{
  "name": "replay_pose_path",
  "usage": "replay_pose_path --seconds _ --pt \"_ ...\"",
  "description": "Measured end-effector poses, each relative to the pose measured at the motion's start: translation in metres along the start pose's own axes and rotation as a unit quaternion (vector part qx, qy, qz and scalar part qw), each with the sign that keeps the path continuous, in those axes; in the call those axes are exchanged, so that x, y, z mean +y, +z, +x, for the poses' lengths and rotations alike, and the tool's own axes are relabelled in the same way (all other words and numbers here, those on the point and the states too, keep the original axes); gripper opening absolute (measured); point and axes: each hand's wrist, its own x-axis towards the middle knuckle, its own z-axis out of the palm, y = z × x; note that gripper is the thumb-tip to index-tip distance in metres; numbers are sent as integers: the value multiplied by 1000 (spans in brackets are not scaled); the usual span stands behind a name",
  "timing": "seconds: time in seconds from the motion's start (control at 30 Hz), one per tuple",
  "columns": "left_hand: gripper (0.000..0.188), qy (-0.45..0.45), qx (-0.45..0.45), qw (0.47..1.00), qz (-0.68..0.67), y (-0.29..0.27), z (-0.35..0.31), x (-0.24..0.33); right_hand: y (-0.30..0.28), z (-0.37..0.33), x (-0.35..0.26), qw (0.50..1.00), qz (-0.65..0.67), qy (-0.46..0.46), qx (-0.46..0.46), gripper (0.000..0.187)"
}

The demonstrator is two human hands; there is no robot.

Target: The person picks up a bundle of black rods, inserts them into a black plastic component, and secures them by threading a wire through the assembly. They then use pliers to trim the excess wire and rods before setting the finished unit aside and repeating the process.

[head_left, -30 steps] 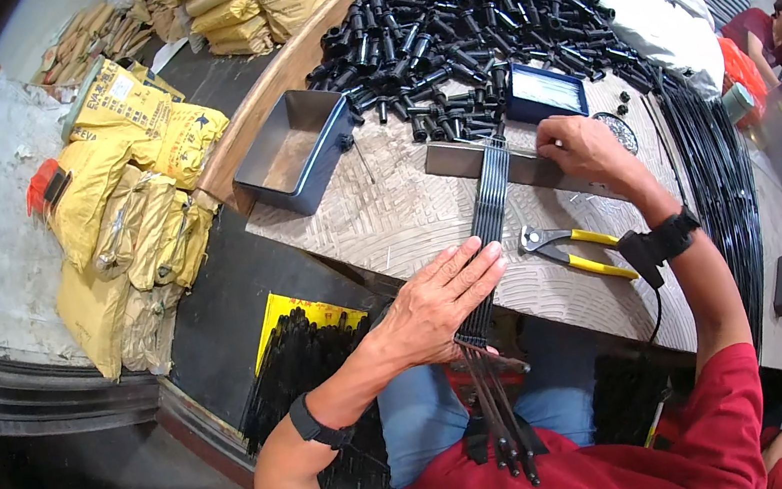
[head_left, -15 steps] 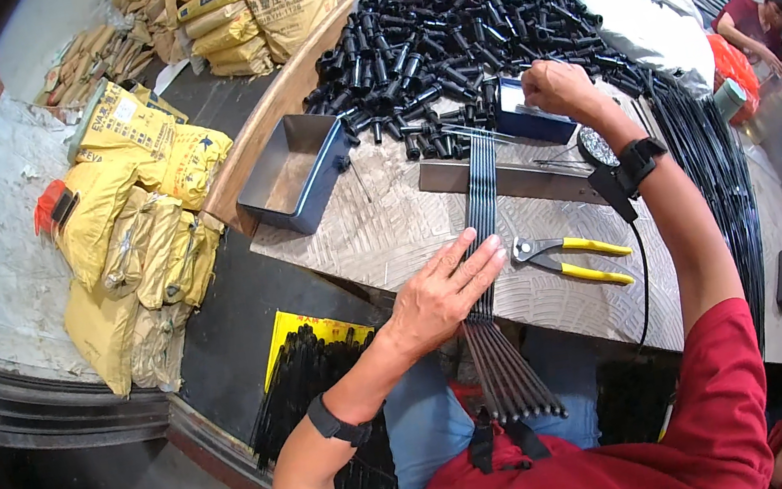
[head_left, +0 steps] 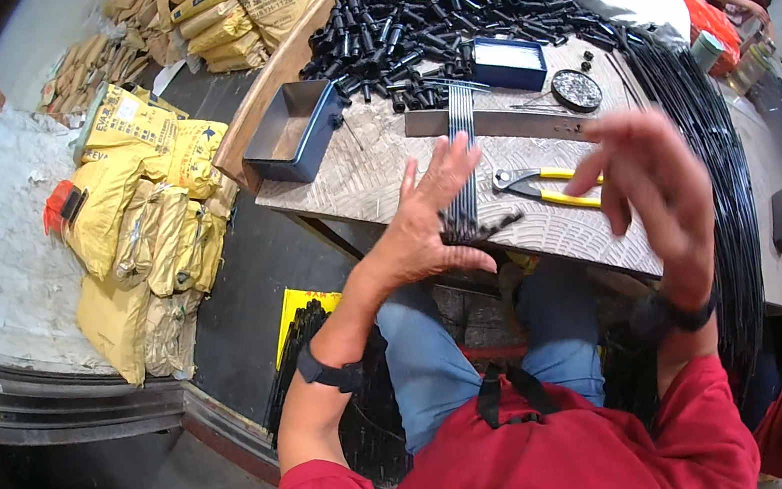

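My left hand (head_left: 428,210) is over a row of thin dark rods (head_left: 462,128) at the table's near edge, its fingers and thumb spread. The rods lie across an upright metal bar (head_left: 519,122), and their dark near ends show beside my left thumb. My right hand (head_left: 656,190) is raised near the table's right front, blurred, with fingers apart and nothing visible in it. Between the hands lie pincers with yellow handles (head_left: 569,201). Beyond the bar are a blue box with a pale inside (head_left: 513,87) and a round dish of small shiny pieces (head_left: 576,90).
A heap of black tubular pieces (head_left: 418,18) covers the far table. At left stands a dark open bin (head_left: 298,165). Long black rods (head_left: 721,185) line the right side. Yellow sacks (head_left: 113,246) are stacked on the floor at left. Other people sit at the far right.
My right hand has left the blue box and come back toward me, to the right of the pincers. My left fingers have spread wider, and less of the rods shows over my lap.
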Motion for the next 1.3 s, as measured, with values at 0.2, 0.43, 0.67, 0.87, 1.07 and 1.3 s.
replay_pose_path --seconds 0.2,0.43,0.67,0.87,1.07,1.3 --pt "60 -61 2 881 -469 -50 19 66 20 -17 0 901 -301 -307 55 30" --pt "24 -64 32 919 -389 -63 24 84 31 -6 19 907 -287 -280 127 39" --pt "22 -38 42 919 -391 -54 31 81 32 -6 22 922 -215 -279 161 41" --pt "20 -19 30 951 -307 -61 30 78 14 -5 9 814 -436 -375 85 42" --pt "29 138 30 980 -140 -65 34 63 12 12 -15 837 -428 -340 -9 32" --pt "33 163 77 974 -137 -60 29 58 21 13 -14 853 -378 -358 -31 29"
